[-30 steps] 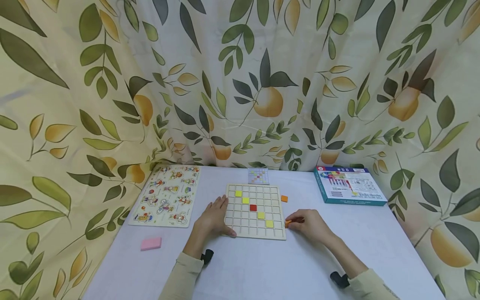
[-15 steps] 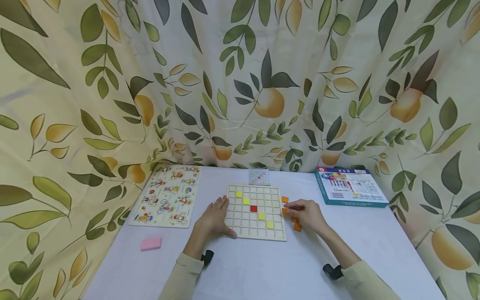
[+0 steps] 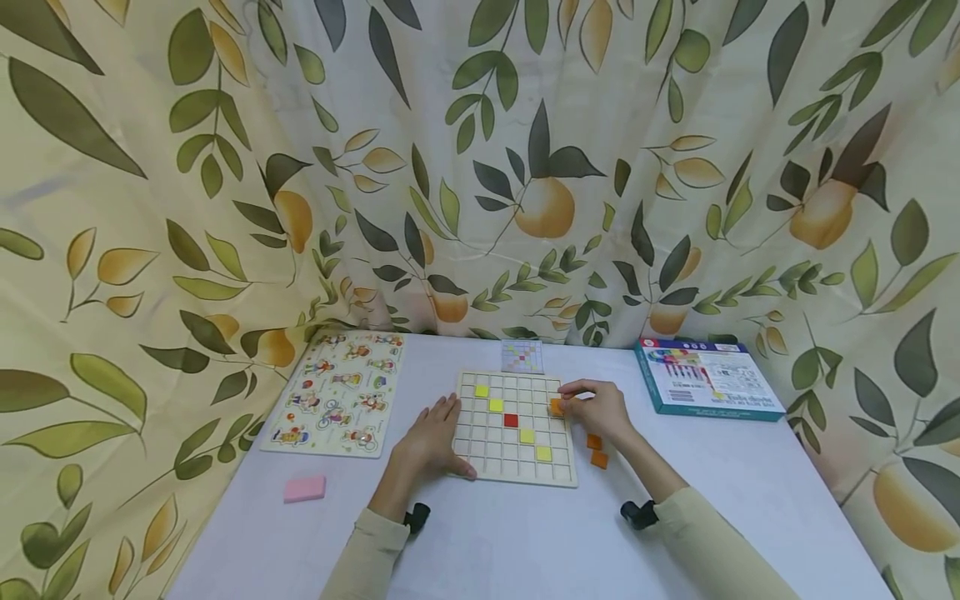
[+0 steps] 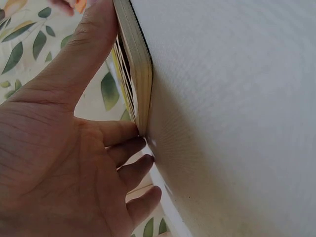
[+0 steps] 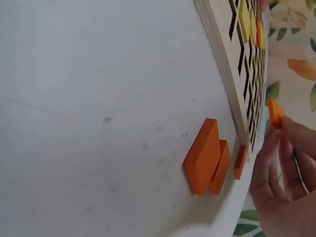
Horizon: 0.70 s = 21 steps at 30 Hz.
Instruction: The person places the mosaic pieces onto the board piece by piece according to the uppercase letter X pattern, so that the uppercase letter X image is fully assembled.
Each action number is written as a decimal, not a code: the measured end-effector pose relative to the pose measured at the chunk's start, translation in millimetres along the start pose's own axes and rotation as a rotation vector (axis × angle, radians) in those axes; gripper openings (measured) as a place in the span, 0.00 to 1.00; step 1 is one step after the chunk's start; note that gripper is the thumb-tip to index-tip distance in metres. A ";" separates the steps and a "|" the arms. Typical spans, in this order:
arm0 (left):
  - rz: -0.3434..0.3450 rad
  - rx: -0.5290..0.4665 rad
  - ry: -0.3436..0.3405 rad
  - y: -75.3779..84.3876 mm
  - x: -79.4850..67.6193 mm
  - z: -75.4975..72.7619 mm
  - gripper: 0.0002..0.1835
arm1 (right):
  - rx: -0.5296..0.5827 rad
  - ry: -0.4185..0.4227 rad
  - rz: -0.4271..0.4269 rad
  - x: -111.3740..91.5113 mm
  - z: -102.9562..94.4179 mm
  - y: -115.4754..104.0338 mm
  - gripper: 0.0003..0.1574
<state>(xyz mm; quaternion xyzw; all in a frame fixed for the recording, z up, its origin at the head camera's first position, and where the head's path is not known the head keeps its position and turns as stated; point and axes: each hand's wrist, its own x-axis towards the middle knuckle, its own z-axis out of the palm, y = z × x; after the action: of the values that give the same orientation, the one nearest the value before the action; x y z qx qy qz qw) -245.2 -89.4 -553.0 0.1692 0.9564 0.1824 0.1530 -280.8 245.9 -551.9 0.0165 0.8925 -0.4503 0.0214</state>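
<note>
A wooden grid board (image 3: 487, 467) lies mid-table, with several yellow tiles (image 3: 527, 437) and one red tile (image 3: 511, 421) set along a diagonal. My left hand (image 3: 429, 442) rests at its left edge, fingers straight; in the left wrist view the fingertips and thumb touch the board's side (image 4: 140, 74). Thumb and fingers of my right hand (image 3: 600, 408) pinch an orange tile (image 5: 275, 113) above the right edge of the grid. On the cloth beside the board lie loose orange tiles (image 3: 598, 459), two of them close together (image 5: 202, 158) in the right wrist view.
Behind the board stands a small pattern card (image 3: 522, 357). To the left lie a picture puzzle board (image 3: 333, 396) and a pink block (image 3: 304, 489). A teal-edged box (image 3: 708, 379) sits at the back right, before a leaf-patterned curtain (image 3: 480, 208).
My right hand has gone from the lower right of the board up to its right edge, picking up an orange tile on the way. The left hand has stayed in place.
</note>
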 end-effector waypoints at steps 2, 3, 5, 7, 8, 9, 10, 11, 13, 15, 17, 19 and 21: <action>-0.002 -0.001 -0.004 0.0 0.2 0.6 0.75 | 0.007 0.002 0.000 4.5 2.5 -1.7 0.15; -0.003 -0.004 -0.004 0.0 0.4 1.0 0.75 | 0.012 0.002 0.000 6.4 4.0 -2.3 0.15; -0.003 -0.006 -0.005 -0.2 0.8 1.7 0.75 | 0.023 0.003 -0.003 9.9 7.3 -3.4 0.16; -0.002 -0.004 -0.004 -0.4 1.2 2.3 0.75 | 0.032 0.001 -0.011 13.0 10.8 -4.5 0.16; -0.002 -0.004 -0.002 -0.4 1.2 2.4 0.75 | 0.035 0.002 -0.015 14.7 12.6 -4.9 0.16; -0.002 -0.003 0.001 -0.5 1.4 2.5 0.75 | 0.035 0.007 -0.018 16.5 14.3 -5.3 0.16; -0.002 0.000 0.003 -0.6 1.5 2.4 0.75 | 0.031 0.011 -0.024 18.4 16.2 -5.5 0.15; -0.003 0.001 0.003 -0.5 1.5 2.3 0.75 | 0.033 0.013 -0.027 20.4 17.9 -6.0 0.15; -0.004 0.004 0.005 -0.6 1.4 1.8 0.75 | 0.026 0.019 -0.027 24.4 21.3 -6.5 0.15; -0.005 0.004 0.007 -0.9 1.6 1.2 0.75 | 0.021 0.025 -0.022 28.4 24.4 -7.0 0.14; -0.002 0.006 0.008 -1.1 1.5 1.0 0.75 | 0.021 0.035 -0.018 31.1 27.0 -6.9 0.13; 0.000 0.008 0.007 -1.3 1.1 0.8 0.75 | 0.012 0.042 -0.018 33.1 29.2 -6.6 0.12; 0.000 0.011 0.005 -1.3 0.4 0.3 0.75 | 0.001 0.041 -0.019 34.6 31.4 -6.2 0.11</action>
<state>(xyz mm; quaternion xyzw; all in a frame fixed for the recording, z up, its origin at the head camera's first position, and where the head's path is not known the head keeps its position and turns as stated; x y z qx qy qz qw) -245.7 -90.3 -554.0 0.1698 0.9577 0.1778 0.1498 -315.0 217.3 -567.4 0.0172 0.8927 -0.4503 -0.0013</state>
